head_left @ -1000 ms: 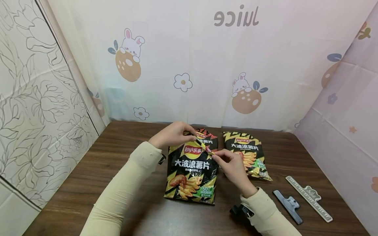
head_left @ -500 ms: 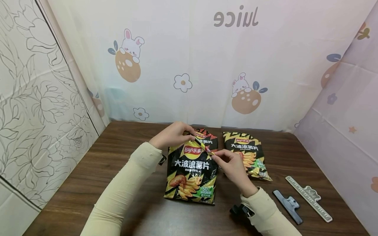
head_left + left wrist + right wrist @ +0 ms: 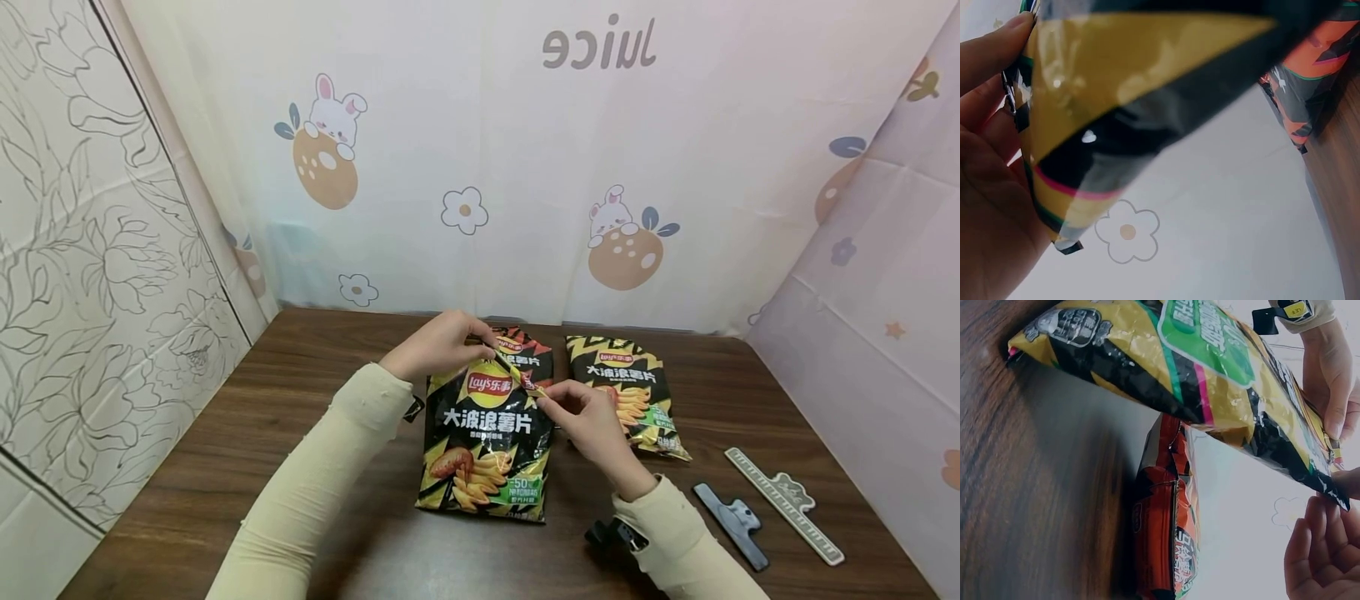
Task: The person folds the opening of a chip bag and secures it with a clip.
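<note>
A black and yellow chip bag [image 3: 487, 442] stands tilted up near the middle of the table, its top edge folded over in a narrow strip. My left hand [image 3: 441, 346] pinches the left end of that folded top between thumb and fingers. At the right end of the fold, the thumb and index finger of my right hand [image 3: 592, 421] pinch the corner. The left wrist view shows the left thumb [image 3: 1016, 28] pressed on the bag's edge. In the right wrist view the bag [image 3: 1147, 369] slants up toward both hands.
Behind the held bag lies a red and black chip bag [image 3: 528, 346], partly hidden. Another black and yellow chip bag [image 3: 630, 392] lies to its right. A grey clip [image 3: 731, 525] and a long pale clip [image 3: 787, 504] rest at the table's right. A patterned curtain [image 3: 480, 150] hangs behind.
The folded strip along the bag's top has tipped slightly down toward the front, and the bag has shifted a little. Both hands keep their pinch in almost the same places.
</note>
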Available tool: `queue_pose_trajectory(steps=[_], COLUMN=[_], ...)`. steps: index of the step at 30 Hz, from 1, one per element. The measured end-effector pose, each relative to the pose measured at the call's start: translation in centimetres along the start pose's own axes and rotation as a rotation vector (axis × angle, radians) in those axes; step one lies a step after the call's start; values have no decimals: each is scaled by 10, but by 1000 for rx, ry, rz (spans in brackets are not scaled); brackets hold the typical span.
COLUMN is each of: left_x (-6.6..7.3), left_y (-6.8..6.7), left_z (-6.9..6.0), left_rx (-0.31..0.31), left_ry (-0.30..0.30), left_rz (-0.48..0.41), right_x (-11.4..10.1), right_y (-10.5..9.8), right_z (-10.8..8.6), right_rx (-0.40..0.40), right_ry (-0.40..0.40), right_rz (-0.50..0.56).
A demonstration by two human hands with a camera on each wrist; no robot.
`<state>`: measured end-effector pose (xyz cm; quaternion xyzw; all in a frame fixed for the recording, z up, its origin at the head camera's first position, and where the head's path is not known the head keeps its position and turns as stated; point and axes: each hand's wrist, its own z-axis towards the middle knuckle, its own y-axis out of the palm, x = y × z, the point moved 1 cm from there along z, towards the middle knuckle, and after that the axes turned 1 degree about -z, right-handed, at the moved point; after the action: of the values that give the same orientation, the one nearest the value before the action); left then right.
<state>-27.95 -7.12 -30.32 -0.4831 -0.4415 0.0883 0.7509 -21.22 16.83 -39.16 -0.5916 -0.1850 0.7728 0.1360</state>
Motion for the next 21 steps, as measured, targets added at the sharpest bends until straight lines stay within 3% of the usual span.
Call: queue_pose_trajectory(steps=[11, 21], left_x=[1, 1], left_y=[0, 2], left_z=[0, -2], left_rx=[-1, 3], left_ry=[9, 11], left_rz=[-16, -21], right_x=[1, 6], right_y=[-8, -26], right_z=[1, -4], right_rx=[-84, -116], right_ry=[70, -62], right_rz=[-54, -133])
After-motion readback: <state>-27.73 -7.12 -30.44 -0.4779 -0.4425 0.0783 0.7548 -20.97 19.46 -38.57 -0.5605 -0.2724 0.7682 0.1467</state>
